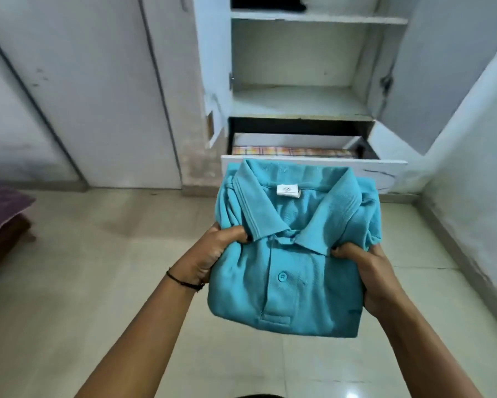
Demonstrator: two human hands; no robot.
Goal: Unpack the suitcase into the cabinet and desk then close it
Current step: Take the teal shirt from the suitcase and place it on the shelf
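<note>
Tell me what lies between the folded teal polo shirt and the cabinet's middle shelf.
Head view: the pulled-out drawer, holding a checked cloth, lies between them.

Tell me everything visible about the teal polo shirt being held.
The teal polo shirt is folded into a rough rectangle, front up, collar away from the camera. The fabric looks like knit cotton; a ribbed collar, white neck label and one teal placket button show. It is held in the air before the open drawer: the left hand grips one side edge, the right hand the other, thumbs on top.
</note>
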